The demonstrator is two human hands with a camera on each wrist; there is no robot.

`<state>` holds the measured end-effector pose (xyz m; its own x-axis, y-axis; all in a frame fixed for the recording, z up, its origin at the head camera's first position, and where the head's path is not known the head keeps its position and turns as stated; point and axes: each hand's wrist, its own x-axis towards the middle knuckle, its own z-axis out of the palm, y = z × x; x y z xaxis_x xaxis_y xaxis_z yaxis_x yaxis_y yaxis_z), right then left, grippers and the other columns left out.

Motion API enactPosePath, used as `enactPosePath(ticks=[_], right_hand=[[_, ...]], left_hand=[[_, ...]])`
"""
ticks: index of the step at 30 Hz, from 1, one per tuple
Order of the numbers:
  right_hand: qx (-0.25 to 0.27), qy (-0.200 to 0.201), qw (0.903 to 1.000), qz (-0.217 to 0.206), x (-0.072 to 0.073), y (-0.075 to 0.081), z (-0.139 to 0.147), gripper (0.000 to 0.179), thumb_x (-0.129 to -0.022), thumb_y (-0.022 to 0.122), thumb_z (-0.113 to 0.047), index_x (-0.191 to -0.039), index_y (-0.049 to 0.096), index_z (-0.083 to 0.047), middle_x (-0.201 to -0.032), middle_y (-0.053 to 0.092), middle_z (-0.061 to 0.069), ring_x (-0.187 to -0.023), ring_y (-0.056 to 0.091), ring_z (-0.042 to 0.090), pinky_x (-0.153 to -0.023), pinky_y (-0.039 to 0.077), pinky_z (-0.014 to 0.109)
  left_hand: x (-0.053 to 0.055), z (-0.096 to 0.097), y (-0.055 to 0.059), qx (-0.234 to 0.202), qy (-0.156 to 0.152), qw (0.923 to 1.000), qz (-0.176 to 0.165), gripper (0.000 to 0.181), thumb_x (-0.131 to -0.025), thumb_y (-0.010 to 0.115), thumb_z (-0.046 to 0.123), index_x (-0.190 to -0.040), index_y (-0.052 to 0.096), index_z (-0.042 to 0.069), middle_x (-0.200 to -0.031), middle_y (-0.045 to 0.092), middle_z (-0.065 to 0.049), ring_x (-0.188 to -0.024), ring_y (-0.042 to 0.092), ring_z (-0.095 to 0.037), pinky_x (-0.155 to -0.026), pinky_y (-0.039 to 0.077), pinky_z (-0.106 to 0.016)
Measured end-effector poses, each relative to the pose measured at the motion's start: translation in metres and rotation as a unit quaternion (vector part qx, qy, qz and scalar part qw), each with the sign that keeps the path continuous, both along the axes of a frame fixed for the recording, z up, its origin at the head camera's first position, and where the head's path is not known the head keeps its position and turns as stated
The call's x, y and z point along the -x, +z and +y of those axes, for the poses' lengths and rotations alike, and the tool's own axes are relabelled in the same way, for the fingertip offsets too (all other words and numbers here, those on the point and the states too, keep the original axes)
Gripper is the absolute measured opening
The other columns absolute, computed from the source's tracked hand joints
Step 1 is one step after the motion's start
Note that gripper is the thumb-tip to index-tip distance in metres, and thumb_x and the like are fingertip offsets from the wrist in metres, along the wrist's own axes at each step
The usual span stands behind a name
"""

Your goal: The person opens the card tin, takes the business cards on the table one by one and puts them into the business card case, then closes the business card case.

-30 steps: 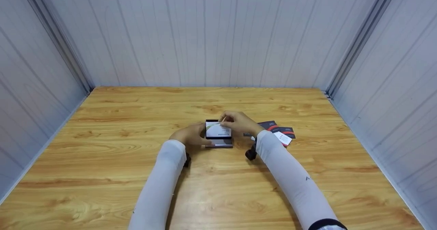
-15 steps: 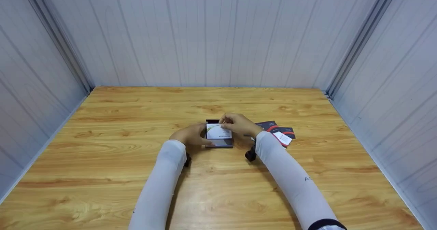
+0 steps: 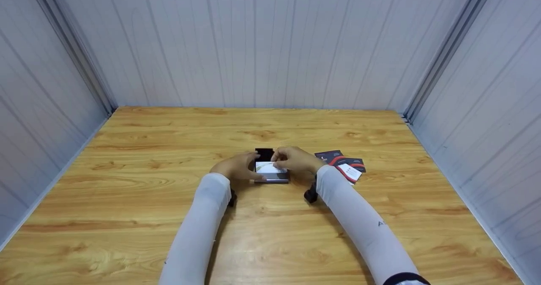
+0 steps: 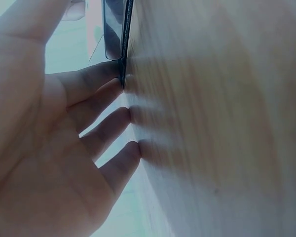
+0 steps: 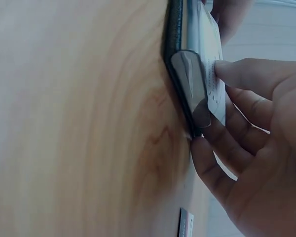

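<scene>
Right wrist: rect. case [image 5: 190, 76] (v. shiny)

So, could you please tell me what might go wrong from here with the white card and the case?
The right hand pinches the white card towards its right side, so it could skew or snag on the card case. The left hand braces the left side of the card case; if it eases off, that might shift. The right sleeve lies close to the loose cards and could brush them askew.
</scene>
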<state>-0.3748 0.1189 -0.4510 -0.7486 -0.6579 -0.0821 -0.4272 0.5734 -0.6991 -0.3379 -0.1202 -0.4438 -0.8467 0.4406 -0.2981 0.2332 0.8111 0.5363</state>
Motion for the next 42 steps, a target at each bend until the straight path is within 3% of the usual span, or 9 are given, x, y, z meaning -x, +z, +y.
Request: enactPosePath(ticks=[21, 34, 37, 42], right_hand=[[-0.022, 0.037, 0.9989, -0.017, -0.008, 0.004, 0.006, 0.019, -0.100, 0.063, -0.012, -0.118, 0.070, -0.011, -0.104, 0.066, 0.001, -0.094, 0.063, 0.015, -0.089, 0.050, 0.036], [-0.018, 0.039, 0.9989, -0.020, -0.010, 0.006, 0.008, 0.021, -0.101, 0.062, -0.010, -0.120, 0.070, -0.009, -0.091, 0.068, 0.001, -0.083, 0.066, 0.016, -0.086, 0.052, 0.036], [-0.026, 0.042, 0.9988, -0.001, -0.009, 0.005, 0.009, 0.022, -0.101, 0.062, -0.010, -0.121, 0.070, -0.010, -0.098, 0.069, 0.001, -0.091, 0.065, 0.016, -0.089, 0.051, 0.037], [-0.040, 0.036, 0.9981, 0.031, -0.013, 0.006, 0.015, 0.028, -0.100, 0.062, -0.012, -0.128, 0.066, -0.011, -0.124, 0.064, 0.002, -0.117, 0.058, 0.019, -0.101, 0.046, 0.040]], left_hand=[[-0.001, -0.001, -0.001, 0.011, 0.006, 0.9999, 0.005, 0.095, -0.088, 0.071, 0.057, -0.160, 0.026, 0.015, -0.165, 0.020, -0.008, -0.149, 0.021, -0.030, -0.118, 0.023, -0.052], [0.000, -0.001, 0.000, 0.013, 0.004, 0.9999, 0.008, 0.093, -0.089, 0.072, 0.055, -0.160, 0.027, 0.015, -0.165, 0.020, -0.008, -0.149, 0.022, -0.031, -0.118, 0.023, -0.052], [0.000, 0.000, 0.001, 0.015, 0.004, 0.9998, 0.010, 0.093, -0.088, 0.072, 0.055, -0.160, 0.028, 0.015, -0.165, 0.021, -0.008, -0.149, 0.022, -0.030, -0.118, 0.023, -0.051], [0.000, 0.000, 0.001, -0.001, -0.002, 1.0000, 0.004, 0.094, -0.089, 0.072, 0.054, -0.160, 0.027, 0.014, -0.165, 0.019, -0.009, -0.150, 0.020, -0.030, -0.118, 0.023, -0.051]])
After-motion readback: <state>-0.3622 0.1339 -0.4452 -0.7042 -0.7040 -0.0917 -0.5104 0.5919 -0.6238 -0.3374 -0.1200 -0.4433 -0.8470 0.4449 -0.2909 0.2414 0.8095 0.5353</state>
